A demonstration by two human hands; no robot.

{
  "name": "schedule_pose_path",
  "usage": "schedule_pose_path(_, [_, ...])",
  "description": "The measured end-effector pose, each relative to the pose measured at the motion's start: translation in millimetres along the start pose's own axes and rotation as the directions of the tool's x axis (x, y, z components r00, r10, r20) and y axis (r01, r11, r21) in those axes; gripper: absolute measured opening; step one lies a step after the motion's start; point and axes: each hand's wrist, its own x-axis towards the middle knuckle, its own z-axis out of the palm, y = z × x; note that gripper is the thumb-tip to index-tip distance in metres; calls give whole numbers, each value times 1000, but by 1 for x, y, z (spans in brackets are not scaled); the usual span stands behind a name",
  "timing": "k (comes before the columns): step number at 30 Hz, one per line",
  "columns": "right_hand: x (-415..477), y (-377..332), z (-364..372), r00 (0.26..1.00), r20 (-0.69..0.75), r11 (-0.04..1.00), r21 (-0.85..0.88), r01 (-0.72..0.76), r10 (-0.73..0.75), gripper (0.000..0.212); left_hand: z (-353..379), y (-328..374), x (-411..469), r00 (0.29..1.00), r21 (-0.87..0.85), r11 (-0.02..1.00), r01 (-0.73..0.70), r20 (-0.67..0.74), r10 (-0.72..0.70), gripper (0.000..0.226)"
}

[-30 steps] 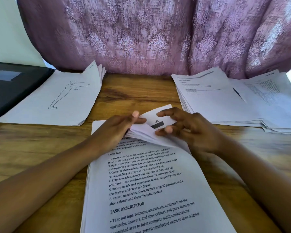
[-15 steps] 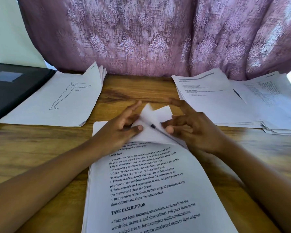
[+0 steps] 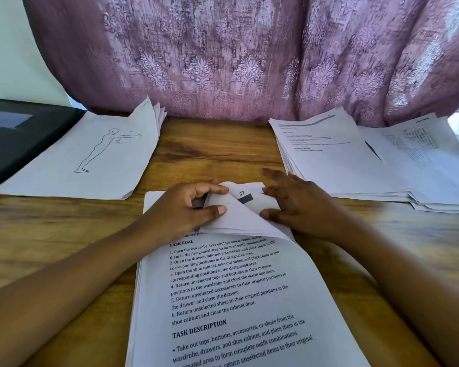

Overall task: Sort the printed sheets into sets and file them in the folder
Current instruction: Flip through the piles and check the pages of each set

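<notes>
Table (image 3: 217, 154): wood, strong brown grain, varnished, soft sheen where light hits. Curtain (image 3: 249, 62): mauve cloth, woven damask pattern, motifs slightly shiny, hangs in soft folds. Folder (image 3: 16, 144): black, smooth semi-gloss cover with a pale reflection on it; plastic or leatherette, cannot tell which. Centre stack (image 3: 223, 300): plain white office paper, matt, crisp black print, top corners bent up soft with no hard crease. Left stack (image 3: 64, 168): same matt white paper, thin line drawing, far corners curled. Right stacks (image 3: 342, 165): matt white paper, faint print. Wall (image 3: 11, 62): pale, flat matt paint
</notes>
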Motion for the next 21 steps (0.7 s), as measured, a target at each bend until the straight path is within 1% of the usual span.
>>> schedule_pose_path(1, [-1, -3, -3, 996, -88, 997, 75, -27, 34, 76, 0, 0, 0, 1000, -18, 1000, 9, -5, -9, 44])
schedule_pose_path(2, [-4, -7, -6, 986, -151, 982, 186, -34, 63, 73, 1, 0, 0, 1000, -42, 999, 15, -11, -16, 51])
schedule_pose_path(3, [-6, -9, -8, 983, -169, 959, 281, -23, 73, 70, 1, 1, 0, 1000, -60, 998, 18, -20, -19, 56])
schedule_pose_path(4, [-8, -12, -9, 988, -149, 936, 352, 21, 34, 67, 1, 3, -1, 999, -61, 998, 11, -30, -13, 57])
schedule_pose_path(5, [-10, -15, -8, 994, -106, 917, 392, 74, -35, 65, 0, 5, -2, 999, -45, 999, -3, -47, 1, 51])
schedule_pose_path(7, [-13, -17, -6, 983, -13, 901, 398, 173, -184, 58, -1, 12, -5, 997, -13, 1000, -16, -77, 15, 34])
schedule_pose_path(8, [-13, -15, -4, 976, 15, 887, 420, 192, -219, 52, -1, 14, -6, 996, -7, 1000, -13, -84, 12, 33])
schedule_pose_path(9, [-13, -13, -4, 979, 27, 868, 468, 167, -203, 47, -2, 16, -6, 997, 0, 1000, -7, -82, 7, 35])
schedule_pose_path(10, [-11, -13, -6, 985, 8, 834, 533, 140, -171, 43, -2, 15, -6, 997, 5, 1000, -1, -72, 1, 36])
schedule_pose_path(11, [-10, -10, -5, 991, -22, 823, 554, 123, -133, 42, -1, 16, -6, 998, -4, 1000, 4, -65, -4, 37])
schedule_pose_path(12, [-8, -6, -4, 994, -33, 859, 500, 108, -105, 45, -1, 16, -6, 998, -30, 999, 11, -62, -12, 40])
schedule_pose_path(13, [-6, -4, -2, 996, -6, 940, 328, 89, -92, 54, -2, 14, -6, 997, -63, 998, 18, -69, -22, 46])
schedule_pose_path(14, [-4, -1, 0, 995, 54, 989, 123, 78, -85, 66, -3, 13, -5, 997, -98, 995, 19, -76, -26, 53])
schedule_pose_path(15, [-3, -1, 3, 992, 104, 997, -14, 72, -70, 75, -2, 10, -4, 996, -133, 991, 22, -79, -33, 59])
schedule_pose_path(16, [-2, -1, 4, 990, 130, 998, -42, 56, -50, 77, -2, 9, -4, 996, -155, 988, 24, -76, -36, 63])
schedule_pose_path(19, [-4, -6, 4, 993, 90, 995, 69, 72, -79, 72, -2, 6, -3, 996, -147, 989, 32, -82, -44, 63])
schedule_pose_path(20, [-5, -10, 3, 997, 66, 990, 136, 39, -49, 68, -3, 5, -3, 995, -133, 991, 35, -89, -47, 62])
schedule_pose_path(21, [-6, -13, 3, 1000, 13, 964, 264, -26, 23, 63, -2, 6, -3, 994, -126, 991, 34, -94, -46, 62])
